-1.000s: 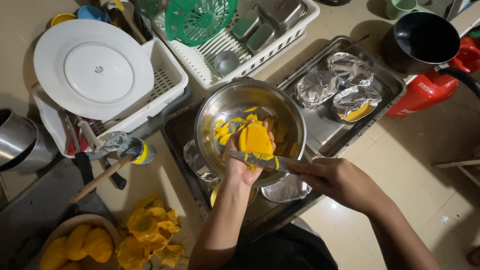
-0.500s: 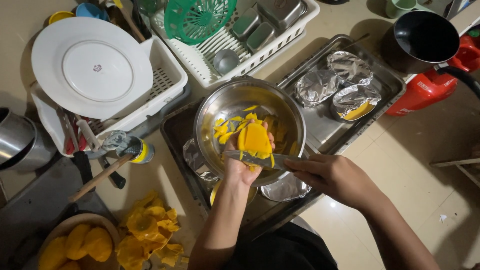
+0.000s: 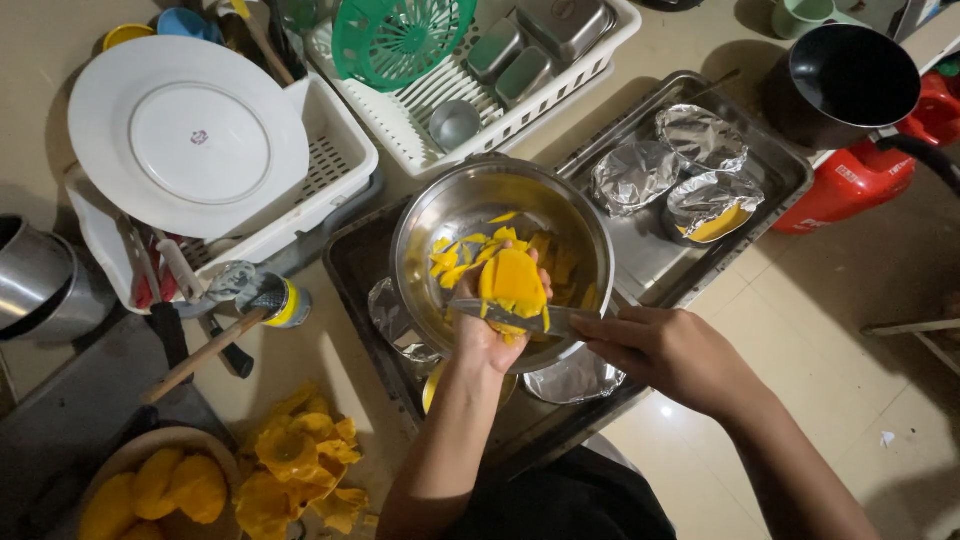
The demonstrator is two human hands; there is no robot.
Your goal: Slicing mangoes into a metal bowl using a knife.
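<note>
Hands slicing a peeled mango over a steel bowl.

Left hand [image 3: 487,330] cups a peeled yellow mango [image 3: 513,281] over the steel bowl [image 3: 470,205], fingers curled around its underside. Right hand [image 3: 668,352] has its fingers closed on the handle of a knife [image 3: 510,317], whose blade lies flat across the fruit's lower part. Cut yellow slices [image 3: 455,262] lie in the bowl, which sits in a metal tray [image 3: 775,165] beside foil-covered cups [image 3: 634,175]. Mango peels [image 3: 295,465] are heaped on the counter at lower left, near a white plate [image 3: 188,135] on a dish rack. The flesh looks wet, soft and slippery, so it likely bruises easily; cradling it in the palm seems the safest hold.
</note>
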